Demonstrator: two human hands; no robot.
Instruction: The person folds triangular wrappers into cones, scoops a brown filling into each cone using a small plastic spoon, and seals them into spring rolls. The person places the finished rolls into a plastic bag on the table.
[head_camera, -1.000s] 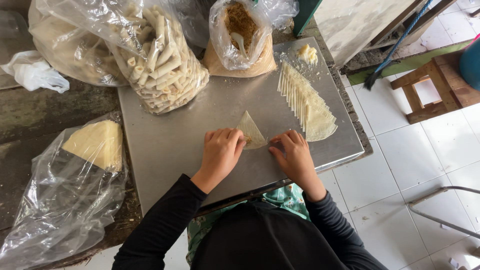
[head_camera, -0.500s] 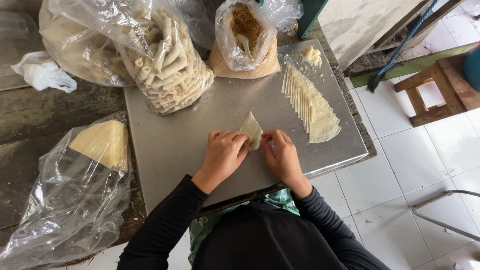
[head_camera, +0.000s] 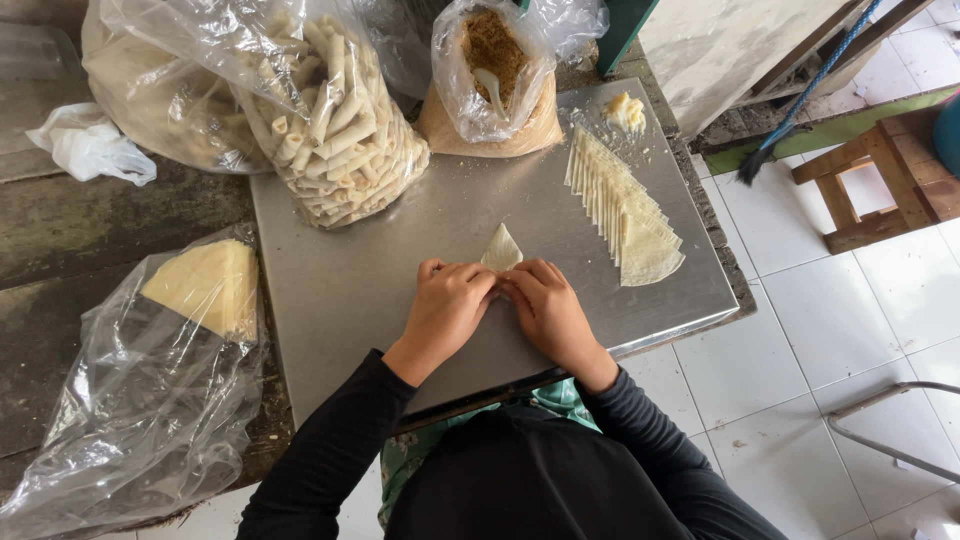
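Pale wrapper (head_camera: 502, 250) now mostly covered | both hands' fingers (head_camera: 480, 280) together, pinching it

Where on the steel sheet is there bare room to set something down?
Bare steel sheet lies left of the left hand, below the bag of rolls. Another patch sits between the wrapper and the filling bag. The right side is crowded by the fanned wrapper stack beside the right hand.
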